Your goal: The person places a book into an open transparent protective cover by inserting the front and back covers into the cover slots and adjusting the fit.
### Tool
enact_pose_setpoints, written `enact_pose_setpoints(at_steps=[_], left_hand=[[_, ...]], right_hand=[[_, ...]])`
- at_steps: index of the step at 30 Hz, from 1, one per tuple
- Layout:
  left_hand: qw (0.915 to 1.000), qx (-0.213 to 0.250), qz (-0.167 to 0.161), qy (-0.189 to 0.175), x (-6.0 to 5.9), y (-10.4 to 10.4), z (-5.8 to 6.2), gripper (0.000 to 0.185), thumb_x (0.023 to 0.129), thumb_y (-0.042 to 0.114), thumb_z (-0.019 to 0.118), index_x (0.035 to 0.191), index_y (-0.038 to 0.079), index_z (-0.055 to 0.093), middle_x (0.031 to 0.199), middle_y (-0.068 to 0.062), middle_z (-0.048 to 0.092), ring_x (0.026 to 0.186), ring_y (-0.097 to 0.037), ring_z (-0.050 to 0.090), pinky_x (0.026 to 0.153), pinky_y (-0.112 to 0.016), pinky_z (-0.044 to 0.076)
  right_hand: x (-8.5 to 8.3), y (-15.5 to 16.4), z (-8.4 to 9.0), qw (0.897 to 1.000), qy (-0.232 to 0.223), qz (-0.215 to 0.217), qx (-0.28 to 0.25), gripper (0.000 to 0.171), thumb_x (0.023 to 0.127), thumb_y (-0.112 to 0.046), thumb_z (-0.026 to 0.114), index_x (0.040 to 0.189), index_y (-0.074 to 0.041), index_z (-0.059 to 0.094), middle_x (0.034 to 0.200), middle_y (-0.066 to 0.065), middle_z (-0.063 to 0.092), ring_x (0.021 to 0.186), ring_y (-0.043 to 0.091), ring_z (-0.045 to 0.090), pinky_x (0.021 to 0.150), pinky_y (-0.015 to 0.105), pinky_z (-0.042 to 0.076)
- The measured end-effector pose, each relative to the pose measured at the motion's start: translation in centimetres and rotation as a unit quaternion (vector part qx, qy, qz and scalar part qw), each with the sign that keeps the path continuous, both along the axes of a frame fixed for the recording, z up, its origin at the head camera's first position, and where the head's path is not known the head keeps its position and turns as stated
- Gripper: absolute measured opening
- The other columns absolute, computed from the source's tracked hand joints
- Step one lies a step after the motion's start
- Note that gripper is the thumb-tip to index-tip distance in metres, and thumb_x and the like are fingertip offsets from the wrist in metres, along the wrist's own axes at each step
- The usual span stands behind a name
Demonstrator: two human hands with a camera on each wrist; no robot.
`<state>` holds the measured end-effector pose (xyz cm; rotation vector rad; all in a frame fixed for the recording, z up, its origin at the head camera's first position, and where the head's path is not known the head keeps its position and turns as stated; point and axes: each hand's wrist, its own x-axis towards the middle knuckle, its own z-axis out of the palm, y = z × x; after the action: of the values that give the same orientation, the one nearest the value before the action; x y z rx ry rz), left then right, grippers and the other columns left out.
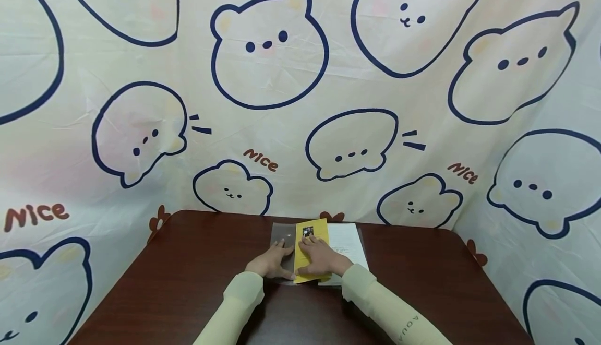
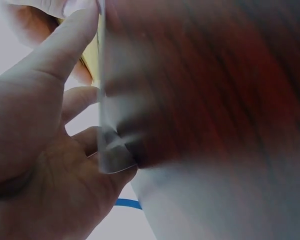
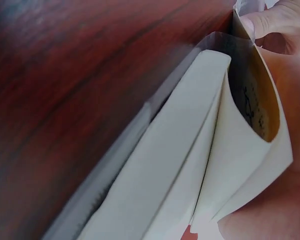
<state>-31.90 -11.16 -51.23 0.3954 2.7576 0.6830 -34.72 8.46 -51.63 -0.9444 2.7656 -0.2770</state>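
Looks like a makeshift recording corner in a home, not a workshop or lab. Cartoon-bear cloth [image 1: 300, 89] printed "Nice" hangs as a backdrop from 9 through 12 to 3 o'clock, hiding the room. Only furniture: a dark reddish wooden table [image 1: 188, 282] at 6 o'clock.

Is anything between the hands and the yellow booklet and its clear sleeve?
Nothing visible. The right hand rests directly on the yellow booklet, and the left hand touches the clear sleeve on the table.

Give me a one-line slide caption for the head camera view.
Both hands, left hand and right hand, press a yellow booklet and clear plastic cover on a dark wooden table.
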Motion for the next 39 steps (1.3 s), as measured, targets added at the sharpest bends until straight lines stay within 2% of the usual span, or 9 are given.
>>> enact_pose_setpoints(at_steps=[8, 14, 19, 23, 26, 31, 36, 39], left_hand=[[0.9999, -0.007, -0.009, 0.004, 0.1, 0.1, 0.1, 0.082, 0.081, 0.037, 0.086, 0.151, 0.011, 0.05, 0.164, -0.025, 0.027, 0.152, -0.045, 0.022, 0.114, -0.065, 0.033], [0.9996, -0.021, -0.012, 0.012, -0.1, 0.1, 0.0, 0.082, 0.082, 0.039, 0.086, 0.151, 0.012, 0.05, 0.163, -0.025, 0.029, 0.152, -0.045, 0.023, 0.115, -0.064, 0.032], [0.9998, -0.019, -0.007, 0.007, -0.1, 0.0, -0.2, 0.084, 0.082, 0.04, 0.086, 0.152, 0.014, 0.049, 0.164, -0.024, 0.027, 0.153, -0.044, 0.022, 0.115, -0.063, 0.032], [0.9998, -0.017, -0.004, 0.003, 0.0, -0.1, -0.3, 0.085, 0.081, 0.04, 0.086, 0.153, 0.014, 0.048, 0.165, -0.023, 0.026, 0.153, -0.044, 0.021, 0.115, -0.063, 0.032], [0.9998, -0.017, -0.004, 0.003, 0.0, -0.2, -0.2, 0.085, 0.081, 0.04, 0.086, 0.153, 0.015, 0.048, 0.165, -0.023, 0.026, 0.153, -0.043, 0.021, 0.116, -0.063, 0.031], [0.9999, -0.011, -0.006, 0.006, 0.1, -0.3, -0.2, 0.085, 0.082, 0.039, 0.085, 0.153, 0.014, 0.047, 0.165, -0.023, 0.025, 0.154, -0.043, 0.02, 0.117, -0.062, 0.03], [0.9999, -0.001, -0.012, 0.008, 0.3, -0.4, -0.2, 0.086, 0.081, 0.036, 0.086, 0.153, 0.013, 0.047, 0.165, -0.023, 0.026, 0.153, -0.044, 0.02, 0.116, -0.064, 0.03], [0.9999, -0.002, -0.015, 0.008, 0.4, -0.5, -0.1, 0.086, 0.081, 0.036, 0.086, 0.154, 0.013, 0.046, 0.165, -0.023, 0.026, 0.153, -0.044, 0.02, 0.116, -0.064, 0.03]], right_hand=[[-0.1, -0.1, -0.2, 1.0, -0.001, 0.006, 0.0, 0.086, 0.094, -0.056, 0.062, 0.158, -0.005, 0.035, 0.166, 0.014, 0.028, 0.155, 0.036, 0.02, 0.125, 0.053, 0.019], [-0.5, 0.8, 0.1, 0.999, -0.015, 0.014, -0.048, 0.078, 0.096, -0.046, 0.063, 0.154, 0.0, 0.041, 0.164, 0.016, 0.032, 0.155, 0.036, 0.021, 0.124, 0.054, 0.021], [-0.9, 1.7, -0.1, 0.998, 0.015, 0.02, -0.063, 0.068, 0.093, -0.047, 0.064, 0.146, -0.006, 0.054, 0.162, 0.015, 0.037, 0.156, 0.038, 0.016, 0.123, 0.059, 0.018], [-1.1, 2.7, -0.4, 0.997, 0.016, 0.021, -0.077, 0.065, 0.093, -0.045, 0.059, 0.147, -0.009, 0.054, 0.165, 0.016, 0.03, 0.156, 0.04, 0.012, 0.122, 0.062, 0.015], [-1.2, 3.4, -0.3, 0.996, 0.002, 0.017, -0.092, 0.07, 0.092, -0.044, 0.058, 0.151, -0.009, 0.049, 0.168, 0.015, 0.023, 0.157, 0.038, 0.009, 0.122, 0.061, 0.016], [-1.2, 4.5, 0.1, 0.994, -0.025, -0.001, -0.108, 0.088, 0.084, -0.056, 0.065, 0.155, -0.009, 0.042, 0.169, 0.01, 0.022, 0.158, 0.03, 0.009, 0.123, 0.057, 0.022], [-1.0, 5.1, 0.8, 0.991, -0.061, 0.0, -0.121, 0.103, 0.075, -0.063, 0.075, 0.156, -0.01, 0.041, 0.169, 0.009, 0.023, 0.158, 0.031, 0.009, 0.122, 0.059, 0.021], [-0.9, 5.1, 0.7, 0.989, -0.073, 0.004, -0.127, 0.106, 0.073, -0.063, 0.077, 0.156, -0.01, 0.04, 0.169, 0.009, 0.02, 0.158, 0.032, 0.006, 0.122, 0.061, 0.02]])
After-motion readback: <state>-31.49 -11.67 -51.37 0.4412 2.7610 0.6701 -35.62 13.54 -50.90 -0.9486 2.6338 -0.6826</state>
